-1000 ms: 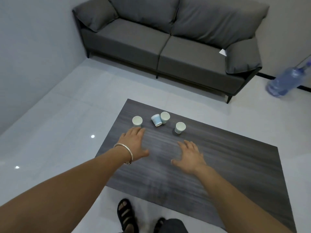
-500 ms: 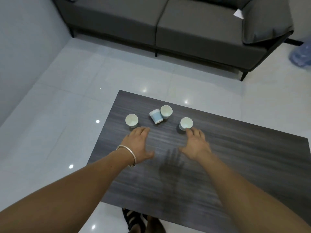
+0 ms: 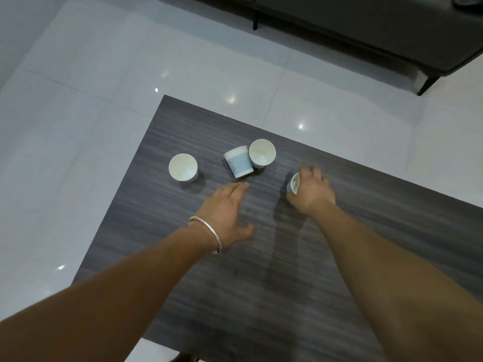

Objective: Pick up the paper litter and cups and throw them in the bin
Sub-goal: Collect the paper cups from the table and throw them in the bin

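Now right hand [image 3: 312,194] is clasping small white paper cup [image 3: 294,182];
left hand [image 3: 227,212] is hovering unclenched; squeezing lightly is wisest, avoiding crushing.

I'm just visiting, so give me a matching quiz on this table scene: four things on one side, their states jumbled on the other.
1 far-left cup
2 blue cup
3 left hand
4 right hand

A grips the right-most cup
B tipped over
C upright, standing alone
D open, holding nothing

Pairs: 1-C, 2-B, 3-D, 4-A
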`<state>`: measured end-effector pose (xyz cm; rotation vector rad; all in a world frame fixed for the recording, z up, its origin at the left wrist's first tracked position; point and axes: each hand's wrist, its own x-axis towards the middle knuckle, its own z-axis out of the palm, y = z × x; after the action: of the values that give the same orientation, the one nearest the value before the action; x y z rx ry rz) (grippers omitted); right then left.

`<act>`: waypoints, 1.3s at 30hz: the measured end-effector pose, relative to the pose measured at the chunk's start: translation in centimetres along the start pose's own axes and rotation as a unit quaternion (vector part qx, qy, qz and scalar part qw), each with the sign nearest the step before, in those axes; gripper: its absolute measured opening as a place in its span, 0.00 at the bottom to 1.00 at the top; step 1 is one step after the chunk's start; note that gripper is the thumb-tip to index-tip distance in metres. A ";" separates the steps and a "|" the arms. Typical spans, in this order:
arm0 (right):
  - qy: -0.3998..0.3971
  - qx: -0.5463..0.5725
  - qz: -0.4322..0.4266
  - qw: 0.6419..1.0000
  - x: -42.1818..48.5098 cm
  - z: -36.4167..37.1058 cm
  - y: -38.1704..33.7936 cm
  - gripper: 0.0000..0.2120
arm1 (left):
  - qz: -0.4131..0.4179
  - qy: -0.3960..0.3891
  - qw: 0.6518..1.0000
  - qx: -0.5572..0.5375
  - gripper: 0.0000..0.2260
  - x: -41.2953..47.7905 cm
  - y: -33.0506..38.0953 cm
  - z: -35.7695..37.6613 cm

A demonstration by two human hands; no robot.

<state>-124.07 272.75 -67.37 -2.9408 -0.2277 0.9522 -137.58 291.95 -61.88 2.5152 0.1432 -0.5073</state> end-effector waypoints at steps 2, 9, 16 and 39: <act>0.005 0.016 0.004 1.000 -0.6 0.5 -0.3 0.33 | -0.007 -0.004 1.000 -0.002 0.42 0.3 -0.4 0.2; -0.013 0.176 -0.095 0.980 -6.9 -2.5 -7.2 0.32 | -0.037 0.015 0.997 -0.069 0.44 -1.0 -1.7 -1.3; -0.084 0.230 -0.198 0.949 -11.2 -3.4 -14.6 0.40 | -0.045 0.050 0.982 -0.178 0.33 -3.4 -5.9 -3.4; -0.028 -0.049 -0.114 0.992 -7.6 3.9 -25.3 0.30 | -0.110 0.116 0.976 -0.147 0.42 -13.0 -21.2 -6.7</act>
<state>-135.62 296.57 -63.94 -2.8911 -0.6155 1.0177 -151.81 313.44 -62.45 2.2682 0.5516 -0.2515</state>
